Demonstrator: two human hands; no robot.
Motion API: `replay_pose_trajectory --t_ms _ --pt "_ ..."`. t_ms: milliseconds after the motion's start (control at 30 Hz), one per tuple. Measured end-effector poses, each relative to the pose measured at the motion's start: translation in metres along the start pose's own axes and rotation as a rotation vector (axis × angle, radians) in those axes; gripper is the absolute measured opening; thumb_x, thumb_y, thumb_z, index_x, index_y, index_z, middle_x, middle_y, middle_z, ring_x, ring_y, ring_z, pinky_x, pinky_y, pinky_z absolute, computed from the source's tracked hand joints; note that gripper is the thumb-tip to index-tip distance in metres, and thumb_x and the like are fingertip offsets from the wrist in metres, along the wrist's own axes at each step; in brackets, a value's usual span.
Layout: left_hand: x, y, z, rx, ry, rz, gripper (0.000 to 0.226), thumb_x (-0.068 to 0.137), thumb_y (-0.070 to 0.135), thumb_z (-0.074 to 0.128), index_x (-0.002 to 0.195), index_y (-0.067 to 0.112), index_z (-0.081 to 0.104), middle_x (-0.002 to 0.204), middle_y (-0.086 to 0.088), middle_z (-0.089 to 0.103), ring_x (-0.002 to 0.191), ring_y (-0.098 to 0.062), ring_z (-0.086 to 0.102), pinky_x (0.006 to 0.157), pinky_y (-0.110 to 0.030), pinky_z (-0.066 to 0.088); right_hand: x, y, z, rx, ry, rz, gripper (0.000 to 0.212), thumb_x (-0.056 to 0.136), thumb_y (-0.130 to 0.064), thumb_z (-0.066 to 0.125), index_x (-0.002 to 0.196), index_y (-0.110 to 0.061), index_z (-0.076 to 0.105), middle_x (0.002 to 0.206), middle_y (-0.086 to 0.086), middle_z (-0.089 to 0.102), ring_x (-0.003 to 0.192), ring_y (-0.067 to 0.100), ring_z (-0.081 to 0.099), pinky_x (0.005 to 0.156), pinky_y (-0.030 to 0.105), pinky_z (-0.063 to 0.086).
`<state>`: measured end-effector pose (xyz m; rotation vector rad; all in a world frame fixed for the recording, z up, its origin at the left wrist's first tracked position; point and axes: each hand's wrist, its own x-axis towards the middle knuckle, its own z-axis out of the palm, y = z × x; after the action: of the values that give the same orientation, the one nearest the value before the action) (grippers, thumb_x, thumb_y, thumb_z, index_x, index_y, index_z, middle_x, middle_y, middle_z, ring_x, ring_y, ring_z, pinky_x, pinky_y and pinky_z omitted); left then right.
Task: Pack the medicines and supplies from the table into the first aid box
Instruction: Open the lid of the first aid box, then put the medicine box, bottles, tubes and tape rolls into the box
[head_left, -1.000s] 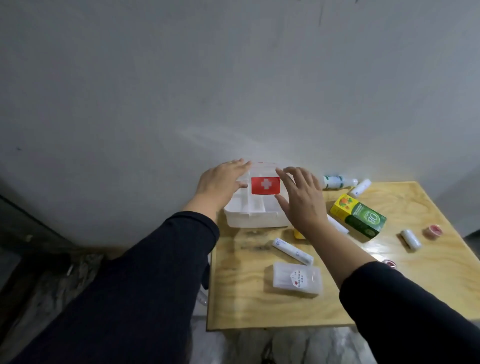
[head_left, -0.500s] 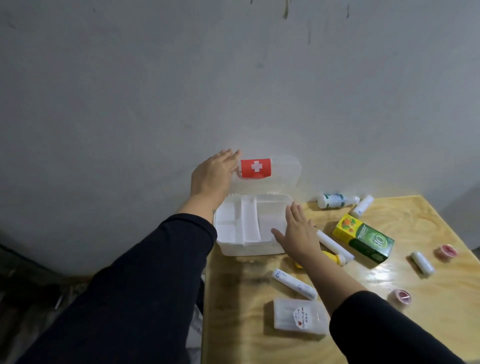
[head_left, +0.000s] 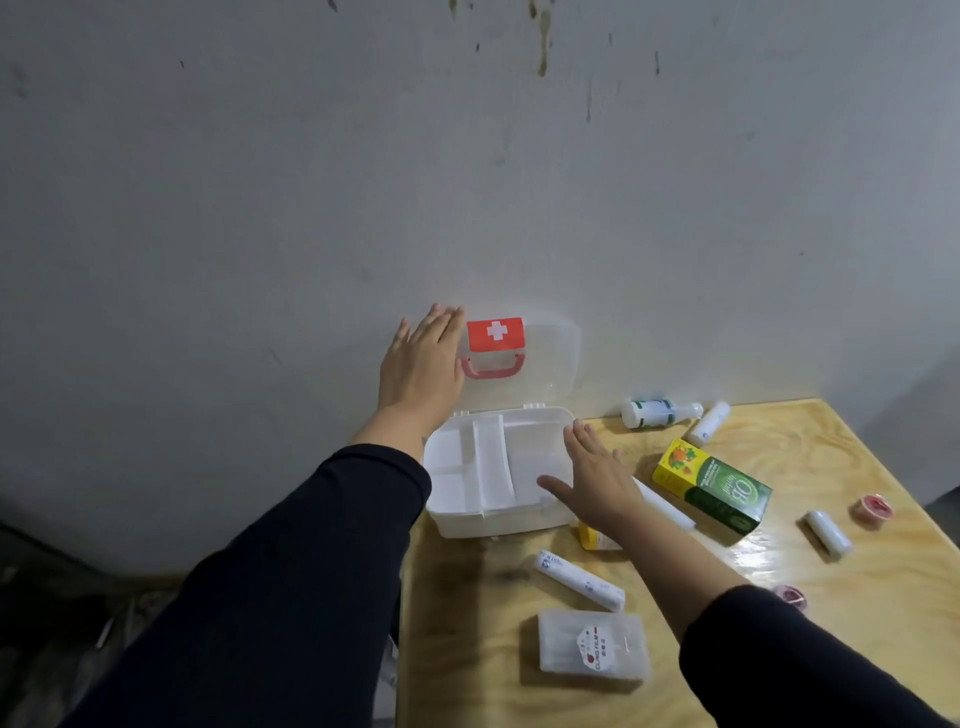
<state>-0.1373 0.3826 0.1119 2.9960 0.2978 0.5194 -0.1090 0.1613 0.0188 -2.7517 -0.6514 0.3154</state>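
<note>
Fingers (head_left: 441, 325) of the left hand (head_left: 423, 369) lie straight and close together, flat against the upright translucent lid (head_left: 545, 358) of the first aid box (head_left: 498, 467), gripping nothing. The right hand (head_left: 597, 480) is spread wide, palm down, at the box's right rim, thumb reaching over the inner tray; it holds nothing.

The box is glossy white plastic with rounded corners, standing at the back left corner of the pale, grainy plywood table (head_left: 857, 597), its lid leaning on the rough grey wall. The lid bears a red rectangular label with a white cross (head_left: 496, 333) and, below it, a curved red handle (head_left: 491, 368). Inside, thin walls split the tray into oblong compartments.

Right of the box lie a white bottle (head_left: 657, 413) on its side, a small white tube (head_left: 709, 422), a glossy green and yellow carton (head_left: 714, 486), a white gauze roll (head_left: 828, 532) and a pink tape roll (head_left: 874, 507). Just beside the box's front right corner a yellow item (head_left: 592, 538) shows under the right wrist, with a long white tube (head_left: 665, 506) past the hand. In front of the box lie a wrapped white bandage roll (head_left: 579, 579), a frosted rectangular plastic case (head_left: 592, 647) and another pink tape roll (head_left: 789, 595) beside the dark sleeve.
</note>
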Motion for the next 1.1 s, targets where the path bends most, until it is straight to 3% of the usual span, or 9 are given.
replay_pose_trajectory --t_ms 267,500,667,767,900,1000,1100 --pt "-0.046 0.032 0.009 0.009 0.019 -0.008 0.069 0.094 0.017 0.04 0.153 0.012 0.005 0.162 -0.004 0.009 0.15 -0.018 0.005 0.122 -0.041 0.006 -0.017 0.038 -0.031 -0.054 -0.014 0.055 0.071 0.092 -0.045 0.049 0.148 -0.011 0.019 0.16 0.008 0.013 0.148 0.024 0.008 0.117 0.052 0.017" --pt "-0.085 0.048 0.056 -0.081 -0.242 -0.113 0.068 0.097 0.037 0.035 0.153 0.011 0.006 0.163 -0.004 0.008 0.15 -0.017 0.005 0.122 -0.04 0.004 -0.043 0.12 -0.044 -0.022 0.038 0.264 0.057 0.087 -0.026 0.061 0.138 -0.011 0.041 0.146 0.016 0.04 0.133 0.035 0.035 0.107 0.042 0.035" --pt "-0.1 0.051 0.084 -0.093 -0.376 -0.233 0.072 0.097 0.047 0.027 0.153 0.012 0.0 0.163 -0.004 0.002 0.15 -0.017 0.002 0.122 -0.042 0.0 -0.053 0.16 -0.039 0.064 0.041 0.443 0.06 0.084 -0.02 0.064 0.138 -0.011 0.04 0.147 0.023 0.032 0.129 0.04 0.039 0.108 0.041 0.035" --pt "-0.107 0.053 0.093 -0.044 -0.358 -0.246 0.07 0.097 0.049 0.021 0.153 0.012 0.004 0.163 -0.004 0.006 0.15 -0.017 0.006 0.121 -0.042 0.002 -0.052 0.167 -0.03 0.195 0.114 0.451 0.055 0.084 -0.011 0.064 0.135 -0.011 0.045 0.151 0.017 0.029 0.132 0.036 0.039 0.106 0.038 0.037" --pt "-0.108 0.052 0.097 -0.018 -0.336 -0.229 0.069 0.097 0.05 0.018 0.153 0.012 0.006 0.163 -0.004 0.007 0.15 -0.017 0.008 0.121 -0.039 0.003 -0.052 0.175 -0.025 0.301 0.241 0.44 0.042 0.082 0.0 0.062 0.123 -0.009 0.056 0.138 0.012 0.044 0.116 0.033 0.051 0.086 0.029 0.041" --pt "-0.108 0.052 0.098 -0.016 -0.357 -0.232 0.068 0.098 0.048 0.02 0.153 0.011 0.006 0.163 -0.004 0.007 0.15 -0.017 0.007 0.121 -0.038 0.003 -0.055 0.174 -0.033 0.34 0.256 0.416 0.044 0.081 -0.002 0.066 0.123 -0.01 0.057 0.134 0.012 0.045 0.117 0.03 0.049 0.091 0.03 0.04" --pt "-0.106 0.051 0.097 -0.019 -0.393 -0.239 0.069 0.097 0.048 0.02 0.153 0.011 0.004 0.163 -0.003 0.003 0.15 -0.016 0.005 0.122 -0.038 0.002 -0.054 0.164 -0.051 0.387 0.303 0.347 0.046 0.078 -0.004 0.07 0.123 -0.009 0.059 0.13 0.012 0.048 0.117 0.027 0.049 0.09 0.022 0.034"
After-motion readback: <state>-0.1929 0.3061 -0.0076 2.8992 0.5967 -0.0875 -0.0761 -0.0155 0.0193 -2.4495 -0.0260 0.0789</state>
